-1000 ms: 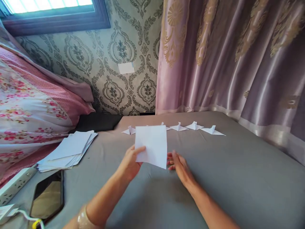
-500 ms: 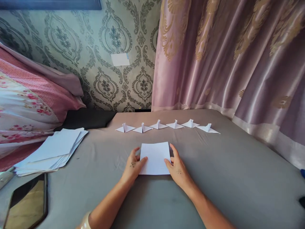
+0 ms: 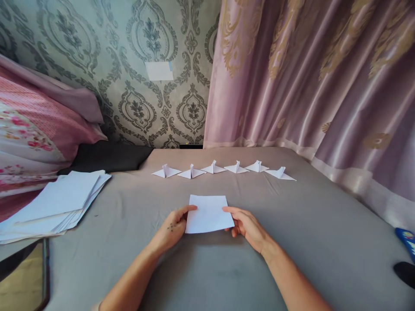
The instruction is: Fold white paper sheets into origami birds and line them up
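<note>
A white sheet of paper, roughly square, is held between my two hands above the grey cloth. My left hand grips its left edge, thumb on top and the other fingers hidden beneath. On the right edge, my right hand pinches the paper with its thumb on top and fingers curled below. Beyond the sheet, several folded paper birds stand in a row, white with pointed wings spread sideways.
A stack of white paper lies at the left, with a phone nearer me. Behind the stack is a black folded item. Pink curtains hang along the back right. A blue object and a black one sit at the right edge.
My hands have shifted their grip on the sheet; the right hand has turned, its fingers now curling beneath the edge. The paper is slightly tilted. The camera view has shifted a little.
</note>
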### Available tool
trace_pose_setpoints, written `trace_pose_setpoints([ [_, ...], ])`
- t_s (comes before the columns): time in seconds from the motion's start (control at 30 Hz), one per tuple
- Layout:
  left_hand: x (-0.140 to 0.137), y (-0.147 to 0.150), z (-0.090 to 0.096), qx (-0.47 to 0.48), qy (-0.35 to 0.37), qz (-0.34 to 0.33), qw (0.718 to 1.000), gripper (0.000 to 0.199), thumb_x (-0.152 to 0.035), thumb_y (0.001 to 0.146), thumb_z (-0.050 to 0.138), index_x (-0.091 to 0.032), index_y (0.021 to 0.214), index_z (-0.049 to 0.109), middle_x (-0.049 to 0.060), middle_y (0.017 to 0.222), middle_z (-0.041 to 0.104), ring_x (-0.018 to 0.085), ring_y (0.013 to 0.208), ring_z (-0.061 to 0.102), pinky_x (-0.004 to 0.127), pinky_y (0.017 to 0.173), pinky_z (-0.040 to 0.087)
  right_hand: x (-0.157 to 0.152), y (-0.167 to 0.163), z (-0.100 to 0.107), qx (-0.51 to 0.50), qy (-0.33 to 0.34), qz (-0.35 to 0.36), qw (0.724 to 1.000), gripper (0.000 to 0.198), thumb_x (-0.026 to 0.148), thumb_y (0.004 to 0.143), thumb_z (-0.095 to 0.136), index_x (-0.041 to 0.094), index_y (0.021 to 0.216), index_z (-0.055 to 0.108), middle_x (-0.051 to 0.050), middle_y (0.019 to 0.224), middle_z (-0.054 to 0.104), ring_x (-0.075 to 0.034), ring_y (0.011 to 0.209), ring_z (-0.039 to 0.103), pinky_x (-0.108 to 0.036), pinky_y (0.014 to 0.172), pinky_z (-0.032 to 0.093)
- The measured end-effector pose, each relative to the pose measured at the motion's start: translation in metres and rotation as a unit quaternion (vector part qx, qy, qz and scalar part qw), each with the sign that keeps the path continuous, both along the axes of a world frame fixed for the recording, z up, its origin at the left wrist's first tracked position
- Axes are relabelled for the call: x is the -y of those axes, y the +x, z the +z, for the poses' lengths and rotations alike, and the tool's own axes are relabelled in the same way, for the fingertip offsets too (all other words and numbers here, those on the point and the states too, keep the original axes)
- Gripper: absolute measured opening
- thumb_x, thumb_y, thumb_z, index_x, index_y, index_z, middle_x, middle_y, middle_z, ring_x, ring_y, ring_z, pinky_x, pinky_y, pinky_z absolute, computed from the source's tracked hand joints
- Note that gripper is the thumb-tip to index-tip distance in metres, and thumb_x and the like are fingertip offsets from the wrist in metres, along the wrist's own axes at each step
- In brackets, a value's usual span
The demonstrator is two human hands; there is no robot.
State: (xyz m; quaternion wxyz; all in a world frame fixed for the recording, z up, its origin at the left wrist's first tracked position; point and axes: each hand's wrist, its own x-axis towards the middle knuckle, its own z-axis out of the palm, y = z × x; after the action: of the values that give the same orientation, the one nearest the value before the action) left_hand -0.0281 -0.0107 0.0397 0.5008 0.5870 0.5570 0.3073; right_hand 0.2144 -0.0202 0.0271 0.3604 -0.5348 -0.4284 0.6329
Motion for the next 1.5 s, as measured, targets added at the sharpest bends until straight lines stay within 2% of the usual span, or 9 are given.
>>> trace_pose_setpoints([
  [0.17, -0.006, -0.014, -0.012, -0.076, 0.123, -0.044, 0.989, 0.038, -0.016, 0.074, 0.053, -0.022, 0.106, 0.072, 0.007, 0.092, 0.068, 0.023, 0.087, 0.055, 0.03, 0.076, 0.044, -0.002, 0.004, -0.006, 0.029, 0.028, 0.055, 0.998, 0.051, 0.015, 0.071, 0.05, 0.021, 0.121, 0.059, -0.004, 0.114, 0.067, -0.011, 0.071, 0.06, -0.026, 0.067, 0.049],
  [0.37, -0.008, -0.019, -0.023, -0.209, 0.19, -0.117, 0.952, 0.033, -0.014, 0.083, 0.051, -0.027, 0.106, 0.071, 0.009, 0.102, 0.057, 0.023, 0.093, 0.049, 0.035, 0.082, 0.044, -0.002, 0.007, -0.011, 0.133, 0.067, 0.084, 0.985, 0.049, 0.025, 0.076, 0.057, 0.022, 0.124, 0.058, -0.004, 0.101, 0.07, -0.015, 0.075, 0.06, -0.031, 0.071, 0.049],
  [0.6, -0.005, -0.017, -0.03, -0.28, 0.292, -0.134, 0.905, 0.037, -0.009, 0.087, 0.044, -0.027, 0.106, 0.071, 0.01, 0.116, 0.049, 0.023, 0.096, 0.043, 0.038, 0.085, 0.044, 0.004, 0.007, -0.009, 0.343, 0.218, 0.088, 0.91, 0.041, 0.016, 0.08, 0.044, 0.028, 0.112, 0.066, -0.003, 0.102, 0.063, -0.016, 0.085, 0.06, -0.028, 0.074, 0.046],
  [0.77, -0.006, -0.013, -0.022, -0.234, 0.316, -0.121, 0.912, 0.032, -0.011, 0.087, 0.048, -0.026, 0.099, 0.073, 0.009, 0.121, 0.057, 0.027, 0.109, 0.044, 0.042, 0.094, 0.04, 0.002, 0.003, -0.008, 0.379, 0.282, 0.088, 0.877, 0.035, 0.018, 0.082, 0.047, 0.027, 0.105, 0.071, -0.005, 0.095, 0.06, -0.015, 0.075, 0.058, -0.028, 0.069, 0.046],
  [0.9, 0.0, -0.004, 0.004, -0.072, 0.228, -0.014, 0.971, 0.016, -0.03, 0.085, 0.059, -0.023, 0.087, 0.073, 0.005, 0.099, 0.069, 0.025, 0.1, 0.056, 0.036, 0.092, 0.041, 0.004, 0.002, 0.01, 0.31, 0.346, -0.004, 0.886, 0.022, 0.037, 0.084, 0.056, 0.023, 0.087, 0.074, -0.007, 0.105, 0.059, -0.019, 0.089, 0.057, -0.032, 0.082, 0.046],
  [1.07, 0.005, 0.004, 0.02, 0.152, 0.015, 0.119, 0.981, 0.031, -0.043, 0.074, 0.07, -0.016, 0.09, 0.069, 0.002, 0.071, 0.066, 0.014, 0.061, 0.056, 0.021, 0.054, 0.04, 0.008, -0.004, 0.022, 0.151, 0.158, -0.06, 0.974, 0.04, 0.055, 0.081, 0.058, 0.018, 0.092, 0.067, 0.0, 0.062, 0.059, -0.016, 0.06, 0.055, -0.028, 0.058, 0.045],
  [1.23, -0.001, 0.001, 0.004, 0.124, -0.034, 0.138, 0.982, 0.05, -0.037, 0.073, 0.067, -0.019, 0.119, 0.059, -0.005, 0.056, 0.055, 0.009, 0.046, 0.044, 0.018, 0.045, 0.033, 0.003, -0.004, 0.007, 0.128, 0.089, -0.033, 0.987, 0.065, 0.041, 0.082, 0.056, 0.024, 0.141, 0.037, 0.002, 0.073, 0.065, -0.013, 0.059, 0.055, -0.026, 0.056, 0.045],
  [1.37, -0.005, -0.003, -0.006, 0.073, -0.054, 0.119, 0.989, 0.026, -0.03, 0.078, 0.056, -0.016, 0.096, 0.07, -0.004, 0.055, 0.053, 0.01, 0.046, 0.044, 0.02, 0.047, 0.036, 0.0, 0.004, -0.001, 0.177, 0.077, 0.069, 0.979, 0.041, 0.028, 0.082, 0.049, 0.023, 0.121, 0.061, -0.004, 0.099, 0.069, -0.015, 0.077, 0.06, -0.029, 0.069, 0.048],
  [1.5, -0.006, -0.006, -0.005, 0.071, -0.009, 0.12, 0.99, 0.029, -0.032, 0.081, 0.055, -0.018, 0.102, 0.068, 0.006, 0.09, 0.069, 0.019, 0.08, 0.061, 0.025, 0.069, 0.047, 0.002, 0.004, -0.004, 0.264, 0.166, 0.075, 0.947, 0.03, 0.027, 0.083, 0.05, 0.027, 0.107, 0.069, -0.002, 0.097, 0.068, -0.017, 0.084, 0.061, -0.032, 0.079, 0.048],
])
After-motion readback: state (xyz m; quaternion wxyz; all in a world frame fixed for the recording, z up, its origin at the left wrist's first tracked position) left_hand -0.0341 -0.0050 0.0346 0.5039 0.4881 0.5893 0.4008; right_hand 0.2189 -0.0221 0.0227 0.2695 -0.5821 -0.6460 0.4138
